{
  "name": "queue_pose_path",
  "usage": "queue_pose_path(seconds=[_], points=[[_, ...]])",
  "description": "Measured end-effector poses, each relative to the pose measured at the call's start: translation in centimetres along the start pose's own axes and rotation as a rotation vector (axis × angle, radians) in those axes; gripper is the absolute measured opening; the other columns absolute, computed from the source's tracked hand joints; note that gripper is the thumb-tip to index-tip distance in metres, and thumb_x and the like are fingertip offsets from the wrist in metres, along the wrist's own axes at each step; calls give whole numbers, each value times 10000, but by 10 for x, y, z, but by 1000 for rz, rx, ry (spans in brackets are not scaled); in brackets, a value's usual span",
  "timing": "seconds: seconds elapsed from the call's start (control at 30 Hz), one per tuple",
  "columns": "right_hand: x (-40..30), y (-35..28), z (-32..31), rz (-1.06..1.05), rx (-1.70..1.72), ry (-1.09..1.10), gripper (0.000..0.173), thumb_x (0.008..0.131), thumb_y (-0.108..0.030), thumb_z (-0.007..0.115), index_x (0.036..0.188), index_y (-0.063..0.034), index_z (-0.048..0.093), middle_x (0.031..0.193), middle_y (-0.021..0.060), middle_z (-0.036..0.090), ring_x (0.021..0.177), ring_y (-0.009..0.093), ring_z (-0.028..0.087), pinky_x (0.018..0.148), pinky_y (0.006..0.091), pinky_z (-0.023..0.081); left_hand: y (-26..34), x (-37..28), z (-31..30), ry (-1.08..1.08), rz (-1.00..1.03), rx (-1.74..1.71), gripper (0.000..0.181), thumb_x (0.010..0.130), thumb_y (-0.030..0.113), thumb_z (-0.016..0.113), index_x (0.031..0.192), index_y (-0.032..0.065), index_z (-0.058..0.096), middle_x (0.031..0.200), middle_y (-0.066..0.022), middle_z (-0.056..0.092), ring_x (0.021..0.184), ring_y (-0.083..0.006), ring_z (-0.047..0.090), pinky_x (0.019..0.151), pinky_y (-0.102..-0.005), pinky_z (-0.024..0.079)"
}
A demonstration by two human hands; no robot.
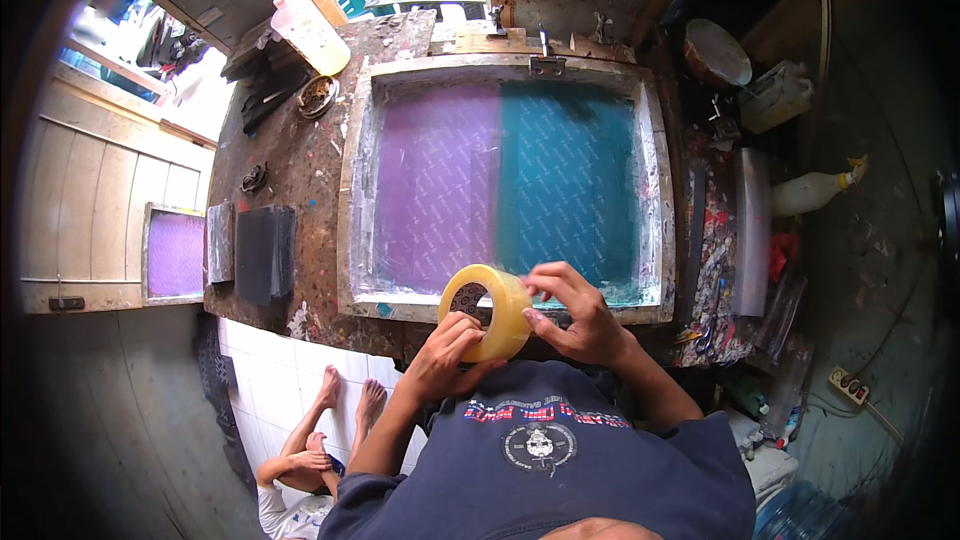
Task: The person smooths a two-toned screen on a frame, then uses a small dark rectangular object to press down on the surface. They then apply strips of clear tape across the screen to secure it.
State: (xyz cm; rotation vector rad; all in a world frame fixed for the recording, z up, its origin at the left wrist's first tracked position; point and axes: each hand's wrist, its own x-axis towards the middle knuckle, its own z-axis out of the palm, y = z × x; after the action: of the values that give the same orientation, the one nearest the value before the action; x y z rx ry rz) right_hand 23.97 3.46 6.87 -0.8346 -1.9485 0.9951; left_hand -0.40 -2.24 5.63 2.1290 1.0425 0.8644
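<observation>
My left hand (448,360) grips a large roll of clear yellowish packing tape (514,319), its fingers hooked into the cardboard core and the thumb under the rim. Fingertips and thumb of my right hand (581,315) meet the outer face of the roll, spread apart. Whether a loose tape end lies between them is too fine to see. Both hands are over the near edge of a wooden-framed printing screen (354,187). Its mesh is purple on the left half (435,187) and teal on the right half (570,187). A metal hinge (547,66) sits at the frame's far side.
On the paint-stained table (315,165) stand a plastic bottle (319,37), a round tin (317,96) and dark flat sheets (262,255). To the right are a transparent roll (752,232), a white bottle (814,193) and a bowl (718,54). Another person (300,476) sits on the floor at lower left.
</observation>
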Motion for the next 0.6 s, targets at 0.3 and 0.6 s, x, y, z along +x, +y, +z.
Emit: queue_pose_path(seconds=[0.3, 0.6], points=[[-7, -17, 14, 91, -74, 130, 258, 844, -103, 774, 1099, -65, 756, 1096, 116, 703, 988, 279, 672, 850, 385, 546, 2, 0, 4, -5, 7, 25, 364, 745, 144, 866, 935, 10, 586, 887, -113, 587, 869, -293, 600, 779, -403, 500], [16, -18, -17, 312, 167, -143, 120, 846, -73, 759, 961, -38, 762, 959, 121, 726, 857, 253, 712, 774, 333, 562, -2, -4, 7, -72, 69, 40, 362, 756, 158, 861, 948, 21, 587, 887, -102, 579, 863, -289, 592, 789, -390, 478]])
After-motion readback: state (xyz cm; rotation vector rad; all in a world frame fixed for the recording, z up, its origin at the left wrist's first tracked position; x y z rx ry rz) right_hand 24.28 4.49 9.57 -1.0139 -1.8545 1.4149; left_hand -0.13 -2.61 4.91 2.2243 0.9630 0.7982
